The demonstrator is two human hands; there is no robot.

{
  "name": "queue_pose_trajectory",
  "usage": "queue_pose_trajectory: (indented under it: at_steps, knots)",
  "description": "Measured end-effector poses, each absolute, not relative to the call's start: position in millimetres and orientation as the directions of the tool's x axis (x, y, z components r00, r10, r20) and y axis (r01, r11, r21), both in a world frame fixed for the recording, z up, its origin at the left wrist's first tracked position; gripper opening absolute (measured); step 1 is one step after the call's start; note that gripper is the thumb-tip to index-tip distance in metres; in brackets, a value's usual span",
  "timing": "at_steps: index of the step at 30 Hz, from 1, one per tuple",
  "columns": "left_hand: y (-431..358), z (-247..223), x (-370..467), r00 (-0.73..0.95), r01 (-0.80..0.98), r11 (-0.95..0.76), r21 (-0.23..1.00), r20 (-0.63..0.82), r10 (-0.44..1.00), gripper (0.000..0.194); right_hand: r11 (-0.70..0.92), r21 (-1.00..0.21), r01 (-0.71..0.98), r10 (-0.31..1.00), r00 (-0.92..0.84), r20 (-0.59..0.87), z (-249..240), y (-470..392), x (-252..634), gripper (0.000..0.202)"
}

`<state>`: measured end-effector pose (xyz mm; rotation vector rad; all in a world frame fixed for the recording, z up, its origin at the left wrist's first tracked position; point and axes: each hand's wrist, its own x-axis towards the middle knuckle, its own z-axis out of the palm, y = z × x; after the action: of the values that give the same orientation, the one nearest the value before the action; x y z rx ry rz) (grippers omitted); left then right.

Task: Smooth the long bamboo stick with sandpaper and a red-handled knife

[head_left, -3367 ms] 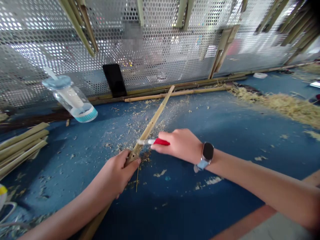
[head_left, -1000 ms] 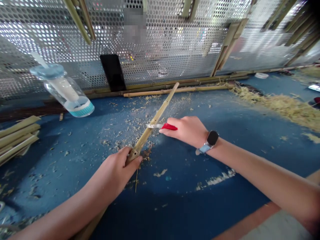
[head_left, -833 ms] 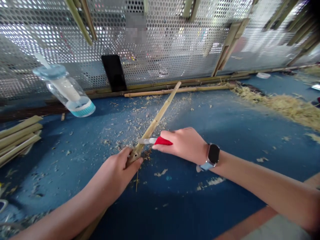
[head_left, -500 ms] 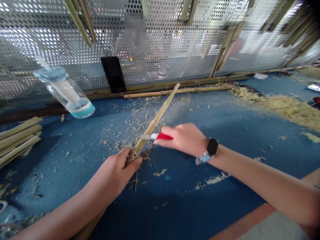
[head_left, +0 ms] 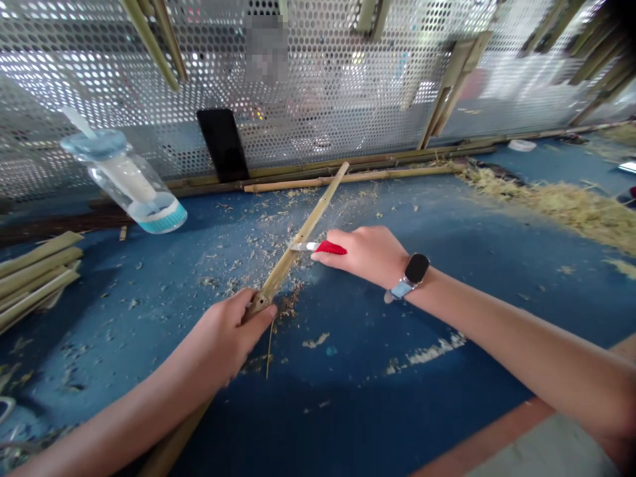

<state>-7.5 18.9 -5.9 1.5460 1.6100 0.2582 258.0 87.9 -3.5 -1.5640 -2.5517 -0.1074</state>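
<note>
A long bamboo strip (head_left: 313,218) with small dark holes slants away from me over the blue table. My left hand (head_left: 236,334) is closed round it near its close end, thumb beside one of the holes. In my right hand (head_left: 368,255) is a knife (head_left: 330,248) with a red handle, its short pale blade lying across the strip around the middle. A watch is on the right wrist. The fingers under the strip and the rest of the handle are hidden. Fine shavings (head_left: 258,252) lie scattered on the table beside the strip.
A clear bottle with a blue lid (head_left: 134,179) and a black phone (head_left: 222,144) stand before the perforated metal panel (head_left: 318,93). Bamboo poles (head_left: 358,176) run along its foot. Split bamboo pieces (head_left: 40,278) lie at left, a heap of shavings (head_left: 561,205) at right.
My right hand has moved the knife away from me along the bamboo strip, farther from my left hand. The left hand still grips the strip and has shifted slightly left in view.
</note>
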Motion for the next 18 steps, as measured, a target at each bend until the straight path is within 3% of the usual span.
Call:
queue_pose_trajectory:
  at_steps: [4, 8, 13, 18]
  knots:
    - [18.5, -6.2, -8.4, 0.169, 0.697, 0.204, 0.688, -0.435, 0.885, 0.041, 0.572, -0.096, 0.814, 0.819, -0.561, 0.122, -3.7, 75.9, 250.8, 0.071]
    - [16.9, -5.3, -8.3, 0.159, 0.676, 0.216, 0.705, -0.426, 0.891, 0.041, 0.426, -0.034, 0.904, 0.892, -0.414, 0.182, -4.2, 78.4, 253.8, 0.063]
    - [15.2, -4.7, -7.7, 0.149, 0.675, 0.227, 0.702, -0.431, 0.890, 0.039, 0.526, -0.086, 0.846, 0.848, -0.513, 0.134, -5.3, 81.3, 256.5, 0.066]
    - [14.7, -0.9, -6.3, 0.143, 0.678, 0.221, 0.701, -0.421, 0.896, 0.038, 0.379, -0.024, 0.925, 0.910, -0.368, 0.189, -2.2, 82.4, 257.9, 0.059]
